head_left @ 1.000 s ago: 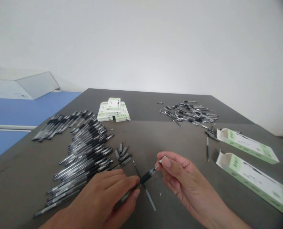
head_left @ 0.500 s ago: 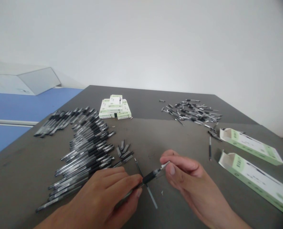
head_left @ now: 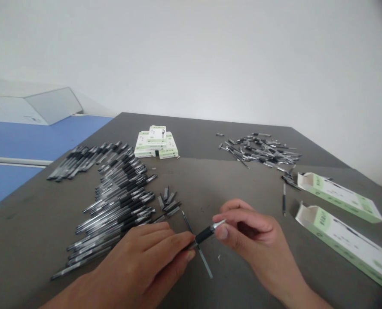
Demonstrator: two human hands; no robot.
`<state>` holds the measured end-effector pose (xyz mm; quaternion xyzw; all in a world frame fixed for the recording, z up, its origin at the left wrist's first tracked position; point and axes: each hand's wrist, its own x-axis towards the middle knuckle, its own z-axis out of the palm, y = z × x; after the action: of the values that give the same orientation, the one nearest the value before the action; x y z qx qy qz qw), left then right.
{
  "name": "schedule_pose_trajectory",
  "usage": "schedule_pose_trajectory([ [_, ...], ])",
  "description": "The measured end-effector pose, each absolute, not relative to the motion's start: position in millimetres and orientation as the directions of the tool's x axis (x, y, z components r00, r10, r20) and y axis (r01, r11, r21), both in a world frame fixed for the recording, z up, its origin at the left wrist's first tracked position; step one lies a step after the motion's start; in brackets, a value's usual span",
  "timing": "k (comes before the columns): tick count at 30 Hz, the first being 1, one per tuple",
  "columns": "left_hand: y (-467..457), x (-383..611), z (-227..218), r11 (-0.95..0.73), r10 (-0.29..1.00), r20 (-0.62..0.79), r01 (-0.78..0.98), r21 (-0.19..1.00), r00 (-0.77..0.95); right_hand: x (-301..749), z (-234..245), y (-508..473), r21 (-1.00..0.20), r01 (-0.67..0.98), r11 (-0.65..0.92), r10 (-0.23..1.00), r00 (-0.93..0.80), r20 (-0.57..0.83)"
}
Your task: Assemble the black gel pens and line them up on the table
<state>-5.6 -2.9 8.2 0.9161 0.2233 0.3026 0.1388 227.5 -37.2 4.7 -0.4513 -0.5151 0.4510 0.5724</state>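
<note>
My left hand (head_left: pixel 145 262) is closed around the barrel of a pen with a black grip (head_left: pixel 204 234), low in the middle of the dark table (head_left: pixel 210 180). My right hand (head_left: pixel 252 240) pinches the pen's silver tip between thumb and forefinger. A loose refill (head_left: pixel 197 251) lies on the table right under the pen. Several small pen caps (head_left: pixel 169 201) sit just above my left hand.
A large heap of assembled pens (head_left: pixel 116 197) covers the left side. A stack of green-white boxes (head_left: pixel 156 142) stands at the back. Loose pen parts (head_left: pixel 261 150) lie at the back right. Two open boxes (head_left: pixel 339 223) rest at the right, a single refill (head_left: pixel 283 199) beside them.
My right hand's fingers have closed down onto the pen's tip, and both hands have drifted slightly up the table with the pen between them.
</note>
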Motion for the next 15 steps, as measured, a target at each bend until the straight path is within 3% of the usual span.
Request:
schedule_pose_trajectory([
  [4, -6.7, -2.0, 8.0, -0.840, 0.513, 0.459, 0.316, 0.441, 0.725, 225.6, -0.1, -37.7, -0.962, -0.005, 0.272, 0.955, 0.122, 0.270],
  [7, -10.0, 0.7, 8.8, -0.782, 0.561, 0.402, 0.305, 0.543, 0.724, 226.1, -0.1, -40.7, -0.952, 0.002, 0.307, 0.951, 0.036, 0.307],
  [11, -13.2, 1.9, 7.5, -0.697, 0.616, 0.329, 0.301, 0.651, 0.716, 220.0, 5.3, -43.8, -0.971, -0.092, 0.222, 0.969, -0.090, 0.230],
  [15, -14.7, 3.0, 5.9, -0.692, 0.592, 0.309, 0.272, 0.668, 0.745, 211.7, 1.8, -40.9, -0.966, -0.166, 0.196, 0.980, 0.053, 0.190],
])
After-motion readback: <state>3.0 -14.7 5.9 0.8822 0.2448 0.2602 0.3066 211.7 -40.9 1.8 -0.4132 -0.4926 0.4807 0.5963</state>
